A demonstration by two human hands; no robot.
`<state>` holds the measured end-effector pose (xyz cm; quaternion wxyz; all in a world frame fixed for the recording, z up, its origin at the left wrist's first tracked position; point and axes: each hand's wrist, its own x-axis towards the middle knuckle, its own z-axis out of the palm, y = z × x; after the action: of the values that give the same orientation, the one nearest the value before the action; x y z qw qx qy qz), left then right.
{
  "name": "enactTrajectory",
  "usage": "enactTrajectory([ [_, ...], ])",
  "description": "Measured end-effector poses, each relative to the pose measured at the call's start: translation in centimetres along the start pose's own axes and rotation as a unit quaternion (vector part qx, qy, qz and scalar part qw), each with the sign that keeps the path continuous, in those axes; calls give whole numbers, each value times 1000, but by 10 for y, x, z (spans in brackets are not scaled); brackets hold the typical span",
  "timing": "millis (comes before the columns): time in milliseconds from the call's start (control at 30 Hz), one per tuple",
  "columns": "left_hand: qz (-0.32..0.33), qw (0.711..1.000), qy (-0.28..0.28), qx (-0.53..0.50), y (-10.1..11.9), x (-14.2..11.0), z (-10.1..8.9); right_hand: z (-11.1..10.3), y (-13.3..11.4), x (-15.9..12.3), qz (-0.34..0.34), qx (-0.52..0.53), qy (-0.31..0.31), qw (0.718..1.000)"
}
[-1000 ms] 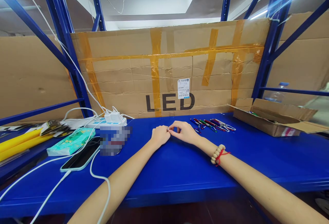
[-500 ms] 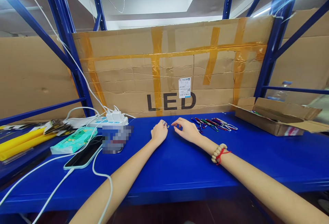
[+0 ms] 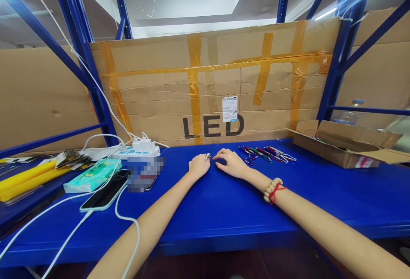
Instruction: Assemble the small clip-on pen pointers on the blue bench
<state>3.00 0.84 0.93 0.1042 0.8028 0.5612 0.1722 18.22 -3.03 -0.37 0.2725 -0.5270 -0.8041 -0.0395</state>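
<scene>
My left hand (image 3: 199,167) rests on the blue tabletop, fingers curled closed around a small shiny silvery piece (image 3: 208,156). Only its tip shows at the far side of the fist, and its kind is too small to make out. Just to the right is my right hand (image 3: 233,164), its thumb and forefinger curved and apart with nothing visible between them. A wooden bead bracelet (image 3: 273,190) with a red cord circles the right wrist. Beyond that hand lie several slim red, green and purple clip-like metal pieces with loops (image 3: 265,154).
An open cardboard box (image 3: 333,151) stands at the right. On the left are a power strip (image 3: 134,152) with plugs, a green tissue pack (image 3: 92,175), a phone (image 3: 104,193), white cables and yellow tubes (image 3: 35,176). A cardboard panel (image 3: 153,100) closes the back.
The small silvery piece has shifted in my left fist and now points up and right. My right hand has barely moved, its forefinger and thumb slightly lower.
</scene>
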Motion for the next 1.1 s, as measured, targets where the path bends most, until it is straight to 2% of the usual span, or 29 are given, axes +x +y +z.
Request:
enactTrajectory([
  [267,29,998,-31,-45,-6,4,0,1,1,0,5,1,2,1000],
  [500,26,997,0,-79,-8,6,4,-1,-1,0,10,5,3,1000],
  [833,37,996,-4,-81,-10,8,4,-2,-2,0,31,-14,-10,999],
  [1100,110,985,-36,-129,-16,10,6,-5,-2,0,48,-61,-42,996],
])
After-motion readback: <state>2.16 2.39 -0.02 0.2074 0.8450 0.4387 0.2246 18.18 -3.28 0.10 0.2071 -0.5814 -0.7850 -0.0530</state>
